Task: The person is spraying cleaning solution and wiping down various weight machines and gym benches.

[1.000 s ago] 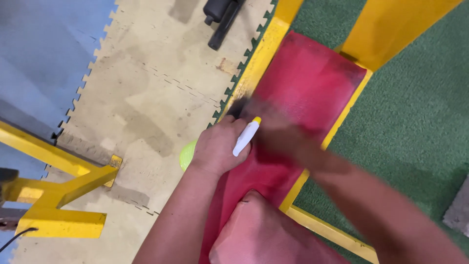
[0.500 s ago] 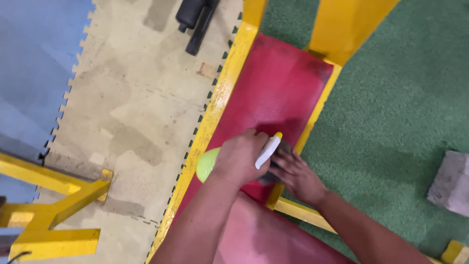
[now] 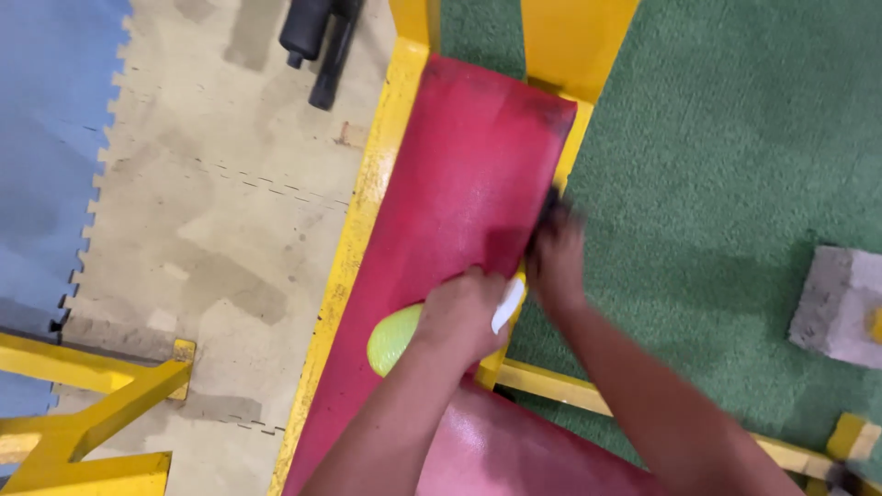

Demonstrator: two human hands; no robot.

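Note:
My left hand grips a spray bottle with a lime-green body and a white trigger head, held over the red padded bench. My right hand presses a dark cloth against the right edge of the red pad; the hand is blurred with motion. The bench sits in a yellow metal frame. A second red pad lies below my arms.
Green turf covers the floor on the right, with a grey concrete block on it. Beige and blue foam mats lie on the left. A black handle rests at the top. Another yellow frame stands bottom left.
My right hand with the cloth has swept from the pad's left side across to its right edge. The left hand with the bottle has shifted down the pad. The view has moved right.

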